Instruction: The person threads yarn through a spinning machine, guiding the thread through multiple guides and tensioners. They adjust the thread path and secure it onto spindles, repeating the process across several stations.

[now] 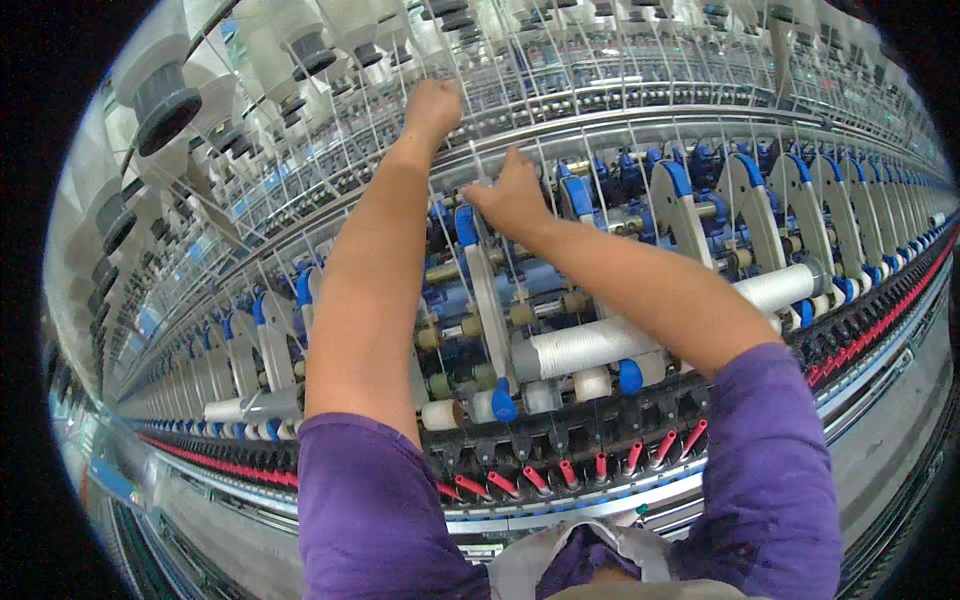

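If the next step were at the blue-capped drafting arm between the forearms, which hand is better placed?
Probably the right hand: its thumb is close to that drafting arm's blue top, whereas the left hand is raised higher, farther away.

From where I stand, I can read no lettering, number or sign, whether on the blue-capped, pale grey arms (487, 300), the white thread-wound cylinder (585, 343) or the slim red tubes (567, 474).
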Available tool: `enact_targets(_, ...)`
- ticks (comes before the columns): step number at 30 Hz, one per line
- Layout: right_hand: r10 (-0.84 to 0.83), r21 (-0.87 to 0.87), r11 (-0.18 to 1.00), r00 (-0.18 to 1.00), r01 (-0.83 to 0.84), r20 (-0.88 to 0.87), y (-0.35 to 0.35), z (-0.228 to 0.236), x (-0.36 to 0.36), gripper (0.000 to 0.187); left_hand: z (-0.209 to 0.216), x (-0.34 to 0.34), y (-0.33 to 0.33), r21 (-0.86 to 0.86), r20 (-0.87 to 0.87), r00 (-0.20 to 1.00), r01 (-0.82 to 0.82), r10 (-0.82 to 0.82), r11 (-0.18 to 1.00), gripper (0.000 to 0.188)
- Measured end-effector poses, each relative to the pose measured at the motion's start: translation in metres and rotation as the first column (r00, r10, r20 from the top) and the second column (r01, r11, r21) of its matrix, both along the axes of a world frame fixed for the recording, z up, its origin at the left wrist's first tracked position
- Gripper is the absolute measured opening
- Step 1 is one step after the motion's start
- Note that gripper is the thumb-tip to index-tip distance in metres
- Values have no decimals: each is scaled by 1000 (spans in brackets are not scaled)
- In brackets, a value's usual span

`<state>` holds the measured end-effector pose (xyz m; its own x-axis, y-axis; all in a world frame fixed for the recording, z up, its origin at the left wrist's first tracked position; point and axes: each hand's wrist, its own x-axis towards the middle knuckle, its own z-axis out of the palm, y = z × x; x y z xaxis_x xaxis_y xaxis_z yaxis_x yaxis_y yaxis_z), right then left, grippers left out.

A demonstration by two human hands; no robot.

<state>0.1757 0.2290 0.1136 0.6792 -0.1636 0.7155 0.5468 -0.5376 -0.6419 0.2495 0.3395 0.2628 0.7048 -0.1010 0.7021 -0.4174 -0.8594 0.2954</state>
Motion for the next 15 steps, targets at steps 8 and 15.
enact_targets(8, -37, 222, 972, 982, 78, -185, 4, 17, 54, 45, -5, -8, -1, 324, -571, 820, 201, 23, 924, 38)
enact_targets(15, 226, 35, 974, 952, -223, -208, -20, -21, -104, 32, 53, -71, -20, -882, 62, 416, 448, -907, 146, 51)
